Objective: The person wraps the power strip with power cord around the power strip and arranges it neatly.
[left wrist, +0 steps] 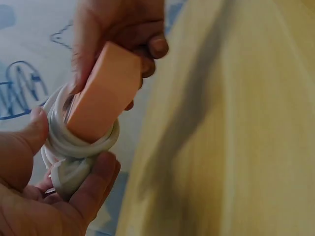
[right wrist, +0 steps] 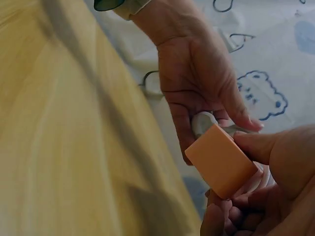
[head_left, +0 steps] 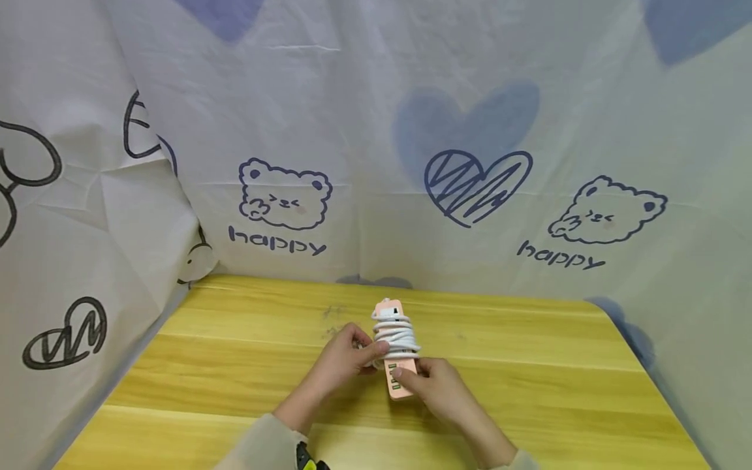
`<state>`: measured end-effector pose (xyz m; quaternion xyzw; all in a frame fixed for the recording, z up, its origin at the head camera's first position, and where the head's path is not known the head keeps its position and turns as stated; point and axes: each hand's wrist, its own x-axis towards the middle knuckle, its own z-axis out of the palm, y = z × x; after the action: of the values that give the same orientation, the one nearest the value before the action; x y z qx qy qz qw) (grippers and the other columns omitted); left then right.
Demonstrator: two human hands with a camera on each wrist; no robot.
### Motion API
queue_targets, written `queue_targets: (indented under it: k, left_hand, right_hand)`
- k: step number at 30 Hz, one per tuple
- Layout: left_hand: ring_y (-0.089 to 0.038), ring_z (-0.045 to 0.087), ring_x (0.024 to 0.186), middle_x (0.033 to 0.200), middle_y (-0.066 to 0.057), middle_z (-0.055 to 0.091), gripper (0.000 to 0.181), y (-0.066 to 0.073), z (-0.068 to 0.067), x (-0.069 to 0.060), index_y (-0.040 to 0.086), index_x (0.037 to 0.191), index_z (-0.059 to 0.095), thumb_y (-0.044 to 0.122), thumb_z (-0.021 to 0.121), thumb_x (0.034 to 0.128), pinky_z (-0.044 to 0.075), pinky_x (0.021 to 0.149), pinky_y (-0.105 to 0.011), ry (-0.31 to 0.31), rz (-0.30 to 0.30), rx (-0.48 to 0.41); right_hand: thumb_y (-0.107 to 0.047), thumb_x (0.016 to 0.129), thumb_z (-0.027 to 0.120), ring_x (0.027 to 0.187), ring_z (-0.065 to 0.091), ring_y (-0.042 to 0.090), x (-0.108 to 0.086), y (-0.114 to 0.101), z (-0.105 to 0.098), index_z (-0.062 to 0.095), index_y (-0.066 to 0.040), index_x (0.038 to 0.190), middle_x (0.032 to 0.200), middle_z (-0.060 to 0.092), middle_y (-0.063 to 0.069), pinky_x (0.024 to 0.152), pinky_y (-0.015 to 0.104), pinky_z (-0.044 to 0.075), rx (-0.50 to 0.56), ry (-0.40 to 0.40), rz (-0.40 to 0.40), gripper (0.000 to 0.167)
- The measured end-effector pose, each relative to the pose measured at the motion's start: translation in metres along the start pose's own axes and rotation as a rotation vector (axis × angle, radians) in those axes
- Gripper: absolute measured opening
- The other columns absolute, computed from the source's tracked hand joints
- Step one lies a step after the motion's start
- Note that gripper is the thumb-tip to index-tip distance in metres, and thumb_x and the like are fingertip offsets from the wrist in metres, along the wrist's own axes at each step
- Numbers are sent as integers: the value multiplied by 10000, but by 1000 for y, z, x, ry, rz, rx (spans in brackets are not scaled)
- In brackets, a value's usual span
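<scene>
A pink power strip (head_left: 402,391) is held up above the table, its green-marked sockets facing up near the lower end. White cord (head_left: 399,338) is wound round its middle in several turns. The right hand (head_left: 442,390) grips the strip's near end, thumb on the top face and fingers at the side and below. At the coil's left side, the left hand (head_left: 345,356) holds the cord, with its thumb at the turns. A thick whitish plug (left wrist: 74,174) lies between its curled fingers in the left wrist view. Part of the plug is hidden behind the strip in the right wrist view.
A yellow wood-grain table (head_left: 235,339) lies under both hands. Behind it hangs a white cloth (head_left: 376,130) printed with bears, hearts and words; more cloth covers the left side. A dark watch-like band (head_left: 307,457) is on the left wrist.
</scene>
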<state>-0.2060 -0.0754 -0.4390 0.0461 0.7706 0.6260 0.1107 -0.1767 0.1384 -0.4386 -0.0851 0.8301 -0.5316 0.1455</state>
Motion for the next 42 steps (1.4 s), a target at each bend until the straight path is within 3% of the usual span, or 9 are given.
queue_targets:
  k: [4,9,16,20,24,27,31,38,42]
  left_hand:
    - [-228,684,801,929,-102,655,383,-9,4,3,27,1051,566,335,782,975,583,727,-387,38,3,147]
    - [-205,573,827,968,-87,642,307,-14,5,1,54,1123,589,228,787,965,471,703,-343,25,9,272]
    - [-166,481,618,715,-29,544,313,-21,11,-5,90,902,554,301,771,984,388,539,-295,78,-47,439]
    - [-156,480,598,675,4,539,311,-20,13,-7,127,798,567,278,765,985,377,530,-286,73,-1,524]
    - [-143,478,584,655,29,522,297,-18,16,-6,149,751,558,209,745,973,369,527,-276,50,53,600]
    - [-146,478,591,675,17,522,240,-17,17,-6,141,782,551,178,725,943,366,526,-276,50,50,611]
    - [-162,505,617,735,-9,583,180,-18,17,-7,123,889,571,201,729,927,394,532,-298,67,14,561]
    - [-178,525,692,894,-35,632,262,-17,15,-9,91,1041,598,290,752,966,438,586,-322,42,-5,520]
    - [-207,524,764,951,-63,604,328,-17,14,-9,78,1063,600,335,778,963,442,638,-342,65,6,537]
  right_hand:
    - [-426,996,720,630,515,129,4,9,5,756,-39,944,736,636,-6,537,272,415,-63,32,41,392]
    - [-473,1001,700,521,499,123,6,15,8,674,-75,800,636,564,1,490,269,408,-74,76,87,447]
    - [-479,1012,685,491,531,113,6,21,11,638,-88,741,588,576,-3,475,251,426,-90,71,120,478]
    - [-526,1002,677,451,516,99,6,21,10,614,-120,707,521,551,-33,449,242,389,-152,30,108,505]
    - [-579,993,649,413,470,90,5,20,7,598,-147,651,445,498,-72,440,258,334,-285,24,56,554]
    - [-613,988,633,425,475,99,4,21,5,608,-158,636,446,507,-82,448,273,334,-356,27,41,576]
    - [-635,968,655,448,486,108,6,23,1,628,-149,652,487,554,-57,458,269,342,-366,38,53,580]
    - [-631,954,684,472,510,120,5,22,-7,644,-136,675,545,615,8,477,266,376,-367,52,90,569]
    - [-611,954,697,482,518,123,3,19,-9,648,-133,680,551,610,2,484,271,389,-354,65,99,552]
